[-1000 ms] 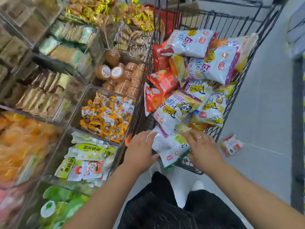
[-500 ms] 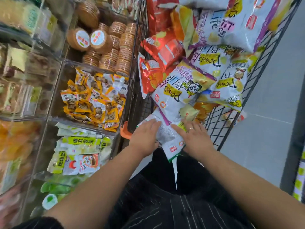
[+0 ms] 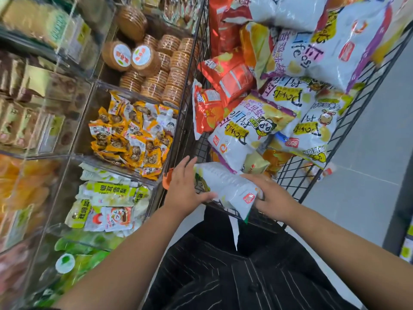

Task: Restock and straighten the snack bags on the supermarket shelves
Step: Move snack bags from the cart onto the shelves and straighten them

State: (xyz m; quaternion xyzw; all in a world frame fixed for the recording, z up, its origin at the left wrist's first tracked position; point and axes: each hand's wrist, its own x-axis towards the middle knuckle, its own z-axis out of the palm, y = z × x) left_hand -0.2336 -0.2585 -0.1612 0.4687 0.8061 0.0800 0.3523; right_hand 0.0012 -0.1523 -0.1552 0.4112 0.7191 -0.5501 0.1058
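A white snack bag [image 3: 225,186] with a red logo and a green edge lies across the near rim of the black wire cart [image 3: 297,175]. My left hand [image 3: 185,189] holds its left end, thumb along the underside and fingers spread up its side. My right hand [image 3: 271,193] grips its right end from below. Behind it the cart is heaped with several white, yellow and purple chip bags [image 3: 252,128] and red-orange bags [image 3: 228,74].
Clear plastic shelf bins stand to the left: round biscuit stacks [image 3: 156,70], small orange-yellow packets [image 3: 131,135], white-green packets [image 3: 107,204], green packs [image 3: 73,251] below. A small packet [image 3: 324,171] lies on the grey floor beyond the cart. My dark striped clothing fills the bottom.
My view has dipped and moved closer to the cart. Both hands have turned the white bag sideways and drawn it out over the cart's near rim.
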